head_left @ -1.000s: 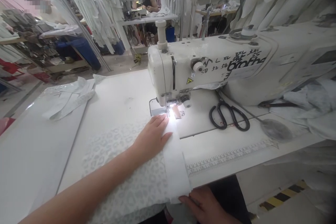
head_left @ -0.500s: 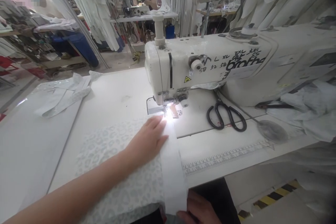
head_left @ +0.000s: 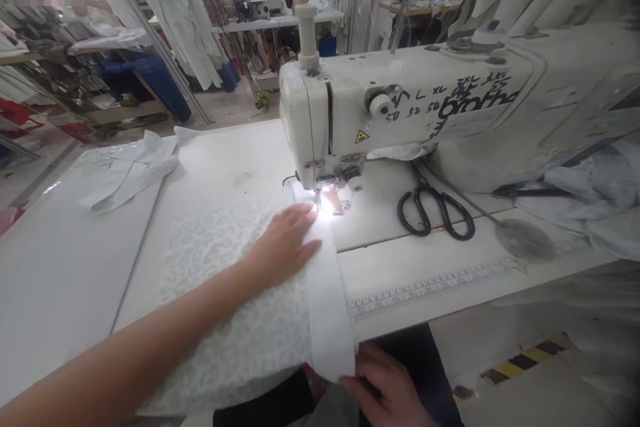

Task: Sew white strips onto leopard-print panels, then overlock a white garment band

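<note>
Strip [head_left: 331,320] at table [head_left: 370,267] edge; tabletop between it and scissors [head_left: 429,191]
Our right hand [head_left: 383,380] pinches its smooth white end; our left hand [head_left: 283,243] lies flat, unclamped.

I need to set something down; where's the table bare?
Bare tabletop lies between the patterned fabric and the table's far edge, left of the sewing machine; a smaller patch between scissors and ruler. Crowded: around the needle, with fabric and the left hand.
</note>
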Motion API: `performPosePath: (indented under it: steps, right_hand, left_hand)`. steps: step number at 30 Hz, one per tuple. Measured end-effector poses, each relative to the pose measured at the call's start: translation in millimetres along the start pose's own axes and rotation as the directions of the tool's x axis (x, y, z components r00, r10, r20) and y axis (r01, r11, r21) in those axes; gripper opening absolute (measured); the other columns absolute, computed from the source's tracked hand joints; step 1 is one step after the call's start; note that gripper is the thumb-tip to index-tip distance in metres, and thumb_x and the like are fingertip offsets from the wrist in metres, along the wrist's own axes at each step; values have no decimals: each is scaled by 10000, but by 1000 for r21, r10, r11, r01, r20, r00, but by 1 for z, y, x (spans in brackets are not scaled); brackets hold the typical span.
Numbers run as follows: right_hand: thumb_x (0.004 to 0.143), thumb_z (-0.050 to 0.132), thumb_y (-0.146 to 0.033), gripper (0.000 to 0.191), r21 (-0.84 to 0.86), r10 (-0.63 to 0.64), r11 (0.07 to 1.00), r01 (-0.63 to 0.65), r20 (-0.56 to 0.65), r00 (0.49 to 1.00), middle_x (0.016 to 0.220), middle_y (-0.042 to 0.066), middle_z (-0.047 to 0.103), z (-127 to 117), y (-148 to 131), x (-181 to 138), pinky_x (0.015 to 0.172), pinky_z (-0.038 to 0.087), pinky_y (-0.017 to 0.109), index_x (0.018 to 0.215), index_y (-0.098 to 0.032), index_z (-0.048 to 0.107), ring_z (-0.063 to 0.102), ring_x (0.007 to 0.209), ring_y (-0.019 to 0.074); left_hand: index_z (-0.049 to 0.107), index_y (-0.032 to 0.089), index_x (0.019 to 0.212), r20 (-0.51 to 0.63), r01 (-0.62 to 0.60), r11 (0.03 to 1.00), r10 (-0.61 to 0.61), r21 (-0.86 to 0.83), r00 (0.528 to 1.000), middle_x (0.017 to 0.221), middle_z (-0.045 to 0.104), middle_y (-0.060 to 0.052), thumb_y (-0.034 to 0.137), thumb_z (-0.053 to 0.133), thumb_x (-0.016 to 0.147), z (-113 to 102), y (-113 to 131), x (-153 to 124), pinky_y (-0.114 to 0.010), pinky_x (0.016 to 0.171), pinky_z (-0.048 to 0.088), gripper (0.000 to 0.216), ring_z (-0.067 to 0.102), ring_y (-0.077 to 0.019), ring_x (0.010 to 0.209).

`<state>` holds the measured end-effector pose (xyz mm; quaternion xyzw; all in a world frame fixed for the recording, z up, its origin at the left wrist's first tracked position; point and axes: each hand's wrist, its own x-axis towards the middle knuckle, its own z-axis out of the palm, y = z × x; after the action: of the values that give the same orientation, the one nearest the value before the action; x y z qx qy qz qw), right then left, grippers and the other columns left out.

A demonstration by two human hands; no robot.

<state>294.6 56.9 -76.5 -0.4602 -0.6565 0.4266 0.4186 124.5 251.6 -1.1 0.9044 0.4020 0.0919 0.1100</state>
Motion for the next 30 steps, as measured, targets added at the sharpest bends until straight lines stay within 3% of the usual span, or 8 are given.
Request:
performPosePath:
  steps: [5,10,15,27,30]
  right_hand:
    - [849,510,-182,150,113,118,988,-107,-89,989,716,22,586,4,-7,-4,613,444,223,758,-173,629,551,674,128]
    - [850,519,-195,139,165,189,971,-171,-95,977,741,23,576,1,-14,-14,629,440,232,769,-164,628,545,692,126]
    - [844,520,-186,140,152,171,977,-148,-150,974,705,12,552,-3,-19,-21,601,435,226,730,-159,597,521,657,113]
    - [836,511,-175,185,13,82,997,-81,-170,982,648,-11,512,-2,-22,-21,548,405,216,653,-172,487,487,595,99]
    - [839,519,-162,41,-84,-1,996,-10,-133,991,674,-8,539,-8,-20,-22,553,417,215,801,-169,532,498,597,101]
  left_hand:
    - [410,132,1261,4,4,1000,-4,26,1000,1354,390,-112,385,393,872,-4,-7,11,-423,1066,269,465,300,-232,1282]
    - [329,191,1327,5,117,993,-117,-18,993,1415,312,-73,450,354,885,-5,19,-26,-450,1061,274,513,211,-243,1331]
    - [349,168,1313,-27,131,991,-132,-33,991,1403,338,-86,459,352,882,-1,22,-52,-458,1080,236,520,201,-245,1336]
    - [326,188,1340,1,120,992,-120,36,993,1408,335,-60,455,345,879,-2,9,-45,-463,1078,231,533,183,-252,1341]
    - [307,202,1354,17,110,992,-111,64,994,1422,311,-65,463,363,874,-1,7,-46,-490,1063,240,550,177,-270,1340]
